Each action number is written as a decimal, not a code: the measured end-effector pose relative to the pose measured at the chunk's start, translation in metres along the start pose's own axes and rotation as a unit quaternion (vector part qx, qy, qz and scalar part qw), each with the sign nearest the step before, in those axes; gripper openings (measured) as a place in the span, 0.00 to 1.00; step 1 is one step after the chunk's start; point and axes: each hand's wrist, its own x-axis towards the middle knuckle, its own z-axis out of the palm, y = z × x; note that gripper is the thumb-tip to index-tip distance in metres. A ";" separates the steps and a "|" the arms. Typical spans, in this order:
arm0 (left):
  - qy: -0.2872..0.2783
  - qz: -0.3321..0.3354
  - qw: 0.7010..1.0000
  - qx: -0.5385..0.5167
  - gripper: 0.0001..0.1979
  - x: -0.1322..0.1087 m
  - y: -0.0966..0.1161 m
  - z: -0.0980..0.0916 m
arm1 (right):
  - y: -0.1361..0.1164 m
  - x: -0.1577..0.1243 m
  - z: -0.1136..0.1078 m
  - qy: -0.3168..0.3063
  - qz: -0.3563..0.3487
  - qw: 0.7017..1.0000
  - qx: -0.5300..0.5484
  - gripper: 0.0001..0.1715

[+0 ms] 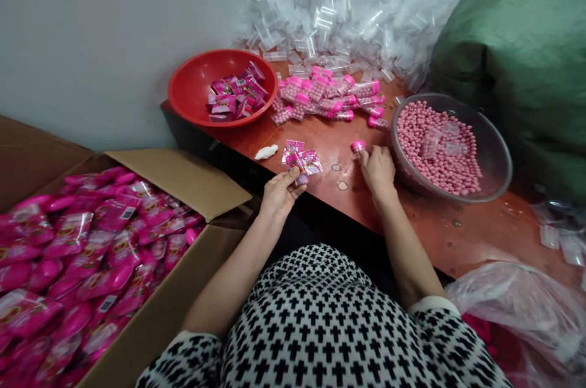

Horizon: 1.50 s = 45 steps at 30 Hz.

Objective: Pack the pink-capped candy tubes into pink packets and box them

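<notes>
My left hand (279, 191) is closed in a pinch on a small bunch of pink printed packets (300, 159) held over the table's near edge. My right hand (378, 169) is closed on a small pink-capped tube (358, 146) standing on the red-brown table (430, 229), right beside the clear bowl of pink candy balls (439, 144). A pile of filled pink-capped tubes (320, 98) lies further back between the two bowls.
A red bowl (196, 80) with pink packets sits at the back left. Empty clear tubes (348, 3) are heaped against the wall. A cardboard box (183, 180) of pink packaged goods stands at my left. A green sack (526, 52) is right, a plastic bag (517, 308) near right.
</notes>
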 end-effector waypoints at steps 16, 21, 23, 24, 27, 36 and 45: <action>0.018 -0.059 0.987 -0.150 0.05 0.002 -0.021 0.035 | -0.027 -0.095 -0.014 -0.184 0.061 0.825 0.531 0.20; -0.003 -0.068 0.985 -0.158 0.07 -0.004 -0.026 0.045 | -0.040 -0.105 -0.005 -0.186 0.072 0.821 0.534 0.19; -0.021 -0.062 0.985 -0.158 0.07 -0.006 -0.028 0.047 | -0.041 -0.103 -0.002 -0.175 0.074 0.821 0.538 0.19; -0.027 -0.061 0.986 -0.154 0.07 -0.007 -0.030 0.047 | -0.041 -0.102 -0.002 -0.171 0.073 0.821 0.539 0.18; -0.044 -0.052 0.989 -0.130 0.10 -0.010 -0.034 0.048 | -0.040 -0.100 -0.001 -0.168 0.071 0.820 0.542 0.17; -0.161 0.041 0.986 0.001 0.20 -0.012 -0.027 0.046 | -0.037 -0.095 0.000 -0.173 0.046 0.792 0.584 0.17; -0.194 0.043 0.976 0.090 0.20 -0.008 -0.021 0.045 | -0.037 -0.093 0.001 -0.164 0.045 0.781 0.601 0.17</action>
